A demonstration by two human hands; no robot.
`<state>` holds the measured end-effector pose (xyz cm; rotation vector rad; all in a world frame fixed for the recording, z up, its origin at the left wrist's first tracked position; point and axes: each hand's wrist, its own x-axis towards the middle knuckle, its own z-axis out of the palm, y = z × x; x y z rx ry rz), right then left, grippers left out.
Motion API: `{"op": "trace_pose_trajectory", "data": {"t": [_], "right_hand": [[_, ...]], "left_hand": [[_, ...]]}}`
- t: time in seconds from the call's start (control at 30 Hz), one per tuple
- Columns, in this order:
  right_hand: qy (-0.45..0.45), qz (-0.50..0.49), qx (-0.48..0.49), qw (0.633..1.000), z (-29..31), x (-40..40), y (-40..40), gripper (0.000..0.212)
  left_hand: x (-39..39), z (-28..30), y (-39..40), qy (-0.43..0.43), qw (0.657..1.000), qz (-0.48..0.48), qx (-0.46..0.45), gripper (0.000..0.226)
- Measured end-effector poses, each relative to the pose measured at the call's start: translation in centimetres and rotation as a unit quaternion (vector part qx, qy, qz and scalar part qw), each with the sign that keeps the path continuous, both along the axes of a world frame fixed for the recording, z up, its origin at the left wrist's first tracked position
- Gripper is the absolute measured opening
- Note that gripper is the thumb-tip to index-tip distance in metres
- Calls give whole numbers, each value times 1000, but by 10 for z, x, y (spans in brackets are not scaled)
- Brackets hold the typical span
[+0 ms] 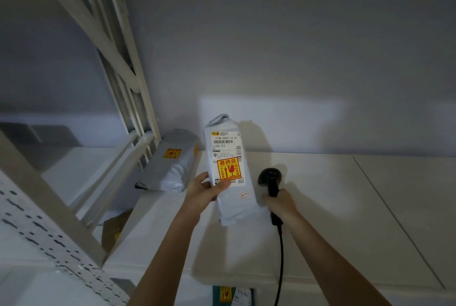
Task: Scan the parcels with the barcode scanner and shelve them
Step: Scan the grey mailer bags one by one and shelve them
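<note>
- White poly-mailer parcel [230, 172] held tilted upright over the white shelf surface [345, 207], label side facing the camera; shipping label [225, 144] with barcode sits near the top, orange fragile sticker [229, 169] below it.
- Left hand [206, 191] pinches the parcel's left edge, thumb on the front just under the fragile sticker, fingers behind; grip looks low on the bag, so the top may flop.
- Right hand [280, 200] wrapped closed around the handle of the black barcode scanner [270, 179]; scanner head sits just beside the parcel's right edge, cable [280, 256] trailing down toward the camera.
- Step in hand, judged: scanning. Bright patch on the wall [271, 113] behind suggests the scanner light is spilling past the label.
- To do it well: swing the scanner head left and up at the barcode strip, keep the label flat and taut, thumb clear of print; avoid glare off the glossy film.
- Fragile mark: don't squeeze, set it down gently.
- Second grey parcel [172, 160] lies flat near the left, against the shelf upright [138, 78], looks already shelved; place this one beside it.
- Another parcel [232, 294] partly visible at the bottom edge, likely still waiting.
</note>
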<state>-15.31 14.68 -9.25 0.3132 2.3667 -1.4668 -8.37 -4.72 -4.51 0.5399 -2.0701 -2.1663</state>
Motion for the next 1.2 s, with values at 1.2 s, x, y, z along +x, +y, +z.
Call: {"op": "trace_pose_trajectory", "data": {"t": [1.2], "right_hand": [[142,58,-246,957,127,80,-17,12]], "left_hand": [[-32,-4,28,4,998,67,-16,47]]}}
